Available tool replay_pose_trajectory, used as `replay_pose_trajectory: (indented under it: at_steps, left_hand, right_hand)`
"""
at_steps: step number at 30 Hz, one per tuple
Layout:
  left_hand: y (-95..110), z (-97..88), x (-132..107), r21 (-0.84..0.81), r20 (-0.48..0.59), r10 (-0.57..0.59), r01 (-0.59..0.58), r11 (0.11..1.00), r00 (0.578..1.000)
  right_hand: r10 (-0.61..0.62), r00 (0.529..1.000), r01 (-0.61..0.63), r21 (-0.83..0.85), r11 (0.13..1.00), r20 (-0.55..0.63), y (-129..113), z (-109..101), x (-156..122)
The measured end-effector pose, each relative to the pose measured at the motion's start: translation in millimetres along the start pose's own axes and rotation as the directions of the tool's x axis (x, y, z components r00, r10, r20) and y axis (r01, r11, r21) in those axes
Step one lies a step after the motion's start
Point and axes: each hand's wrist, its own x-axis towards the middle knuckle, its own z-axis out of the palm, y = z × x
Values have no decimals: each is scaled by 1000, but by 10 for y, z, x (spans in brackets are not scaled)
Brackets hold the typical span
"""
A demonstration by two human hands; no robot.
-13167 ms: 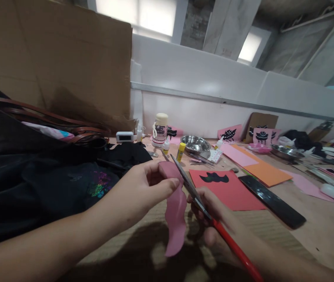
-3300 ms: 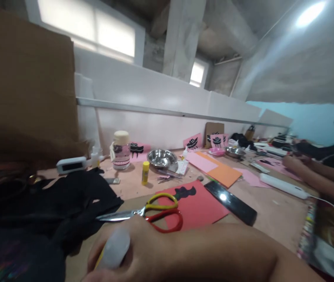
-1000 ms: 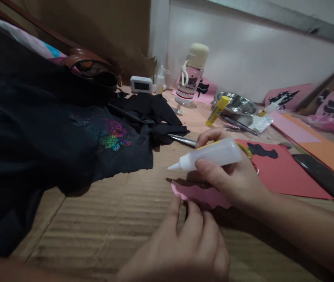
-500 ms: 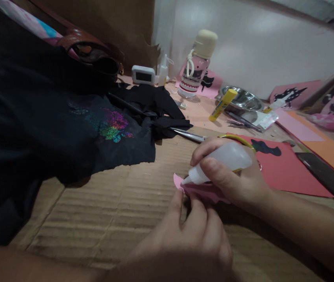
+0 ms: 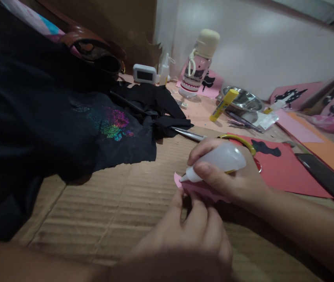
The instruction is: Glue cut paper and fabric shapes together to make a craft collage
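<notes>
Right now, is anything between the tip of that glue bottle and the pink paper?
Nothing visible. The right hand tilts the glue bottle so its nozzle meets the left end of the pink paper. The fingertips of the left hand touch its near edge, beside the nozzle, not under it.

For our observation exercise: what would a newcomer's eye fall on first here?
The right hand holds a translucent glue bottle, nozzle on a pink paper cutout at centre; the left hand touches its near edge. A red sheet lies right of them, black cloth left.
</notes>
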Motion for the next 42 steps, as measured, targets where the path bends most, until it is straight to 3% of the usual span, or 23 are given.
replay_pose_trajectory:
  at_steps: [7, 11, 13, 18, 30, 42]
  left_hand:
    - [-8, 5, -35, -10, 22, 38, -37, 999, 999]
    - [-8, 35, -46, -44, 1, 11, -11, 999, 1000]
    - [-3, 40, -50, -49, -12, 5, -6, 999, 1000]
    - [-10, 24, -45, -63, 24, 20, -18, 998, 1000]
    - [-39, -2, -5, -68, 43, 35, -32, 997, 998]
    - [-49, -40, 9, -68, 65, 52, -48, 996, 997]
  right_hand:
    - [58, 993, -68, 92, 993, 106, 20, -13, 26]
    - [14, 987, 4, 114, 993, -158, 89, -48, 2]
    - [0, 974, 28, 124, 992, -226, 106, -61, -9]
    - [70, 991, -59, 94, 994, -111, 68, -26, -11]
    - [81, 996, -79, 44, 996, -37, 93, 18, -13]
    - [104, 992, -103, 9, 995, -78, 81, 36, -5]
